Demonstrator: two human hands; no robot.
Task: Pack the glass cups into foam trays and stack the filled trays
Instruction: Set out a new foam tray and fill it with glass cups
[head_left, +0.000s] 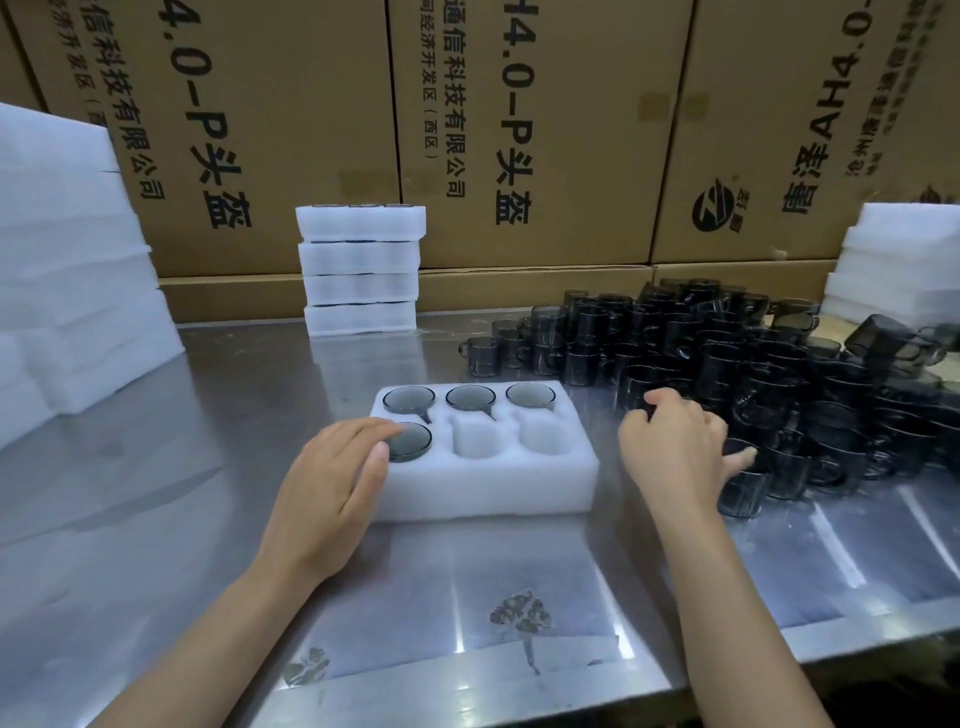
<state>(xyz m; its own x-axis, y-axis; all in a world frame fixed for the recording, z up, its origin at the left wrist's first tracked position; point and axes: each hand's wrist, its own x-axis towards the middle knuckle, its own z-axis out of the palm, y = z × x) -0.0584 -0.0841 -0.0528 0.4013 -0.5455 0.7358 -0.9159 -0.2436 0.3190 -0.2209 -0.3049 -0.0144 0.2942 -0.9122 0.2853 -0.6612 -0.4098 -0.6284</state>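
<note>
A white foam tray (488, 488) with six slots lies on the steel table in front of me. Dark glass cups (470, 397) fill its three back slots. A fourth cup (413, 441) sits in the front left slot, and the other two front slots are empty. My left hand (332, 478) rests on that cup, with relaxed fingers over its rim and the thumb against its side. My right hand (675, 447) is at the near edge of a big pile of loose cups (779, 374), with its fingers curled round a cup (743, 486) there.
A stack of several filled trays (361, 270) stands at the back centre against cardboard boxes (545, 130). Stacks of empty foam rise at the far left (67, 270) and at the far right (898, 260). The table's front edge (467, 691) runs close to me.
</note>
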